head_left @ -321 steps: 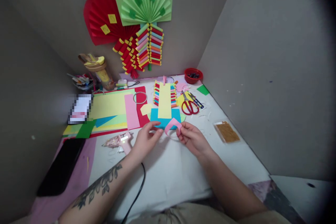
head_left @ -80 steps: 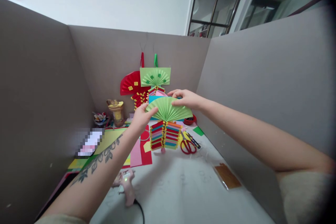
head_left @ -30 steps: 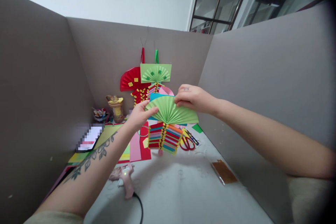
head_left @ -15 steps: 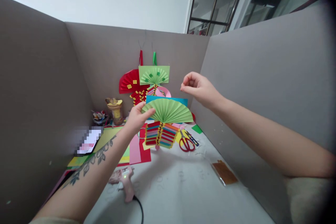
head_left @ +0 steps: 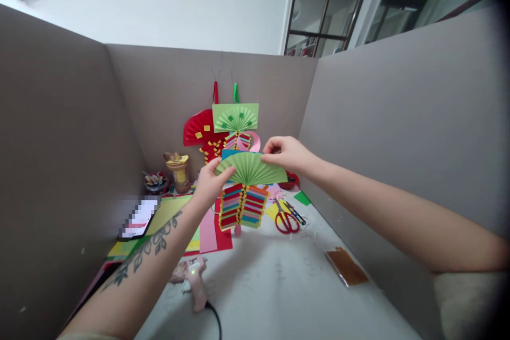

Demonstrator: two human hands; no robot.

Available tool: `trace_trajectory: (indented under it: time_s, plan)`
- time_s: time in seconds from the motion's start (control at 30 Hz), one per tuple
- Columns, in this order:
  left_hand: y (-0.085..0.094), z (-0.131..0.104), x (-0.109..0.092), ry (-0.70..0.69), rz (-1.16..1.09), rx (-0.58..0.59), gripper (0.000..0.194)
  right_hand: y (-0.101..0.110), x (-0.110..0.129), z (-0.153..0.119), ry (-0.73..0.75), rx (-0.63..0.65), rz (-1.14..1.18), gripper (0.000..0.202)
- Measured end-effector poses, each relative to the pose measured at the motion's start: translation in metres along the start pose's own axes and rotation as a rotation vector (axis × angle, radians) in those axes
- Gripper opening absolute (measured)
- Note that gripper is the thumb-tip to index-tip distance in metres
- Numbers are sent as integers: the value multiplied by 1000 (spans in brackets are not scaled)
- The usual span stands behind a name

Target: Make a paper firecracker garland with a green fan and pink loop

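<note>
A paper craft hangs in the air above the table, made of a pleated light green fan (head_left: pixel 247 171), a blue strip (head_left: pixel 229 153) behind it and rows of multicoloured paper rolls (head_left: pixel 243 206) below. My left hand (head_left: pixel 213 178) pinches the fan's left end, thumb in front. At the upper right of the fan, my right hand (head_left: pixel 283 152) has its thumb and fingers closed on the edge. Beyond, a similar green craft (head_left: pixel 236 117) and a red fan craft (head_left: pixel 198 127) hang on the back partition.
Red scissors (head_left: pixel 287 222), a cutter and a brown packet (head_left: pixel 347 266) lie right. A pink glue gun (head_left: pixel 196 284) with a black cable is in front. Coloured papers (head_left: pixel 207 231), a phone (head_left: pixel 140 218) and a jar (head_left: pixel 179 174) are left. Grey partitions enclose the table.
My right hand has moved down and left from the air onto the fan and now grips its edge. The left hand keeps its hold, and the view has shifted slightly.
</note>
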State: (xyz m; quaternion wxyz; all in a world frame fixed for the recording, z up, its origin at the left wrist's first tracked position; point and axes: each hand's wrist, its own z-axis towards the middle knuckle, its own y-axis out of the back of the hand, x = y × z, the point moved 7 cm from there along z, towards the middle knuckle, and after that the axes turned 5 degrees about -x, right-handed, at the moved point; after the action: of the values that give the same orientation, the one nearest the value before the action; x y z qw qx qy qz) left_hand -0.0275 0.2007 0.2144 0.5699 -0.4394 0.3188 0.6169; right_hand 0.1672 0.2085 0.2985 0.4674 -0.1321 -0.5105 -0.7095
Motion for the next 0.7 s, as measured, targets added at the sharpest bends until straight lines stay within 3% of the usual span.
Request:
trace_trajectory:
  time_s: [0.13,0.43,0.53,0.7]
  plan:
    - [2,2,2,-28,16,27,40,-16,-9,-4,-83,128,354,22]
    - [2,2,6,7,-3,4,43,-19,-13,-2,-37,37,684,29]
    - [-1,2,6,18,-22,3,42,-19,-14,3,-42,9,684,39]
    - [-3,-1,-2,-60,41,-54,34,-14,-8,9,-1,-88,417,52]
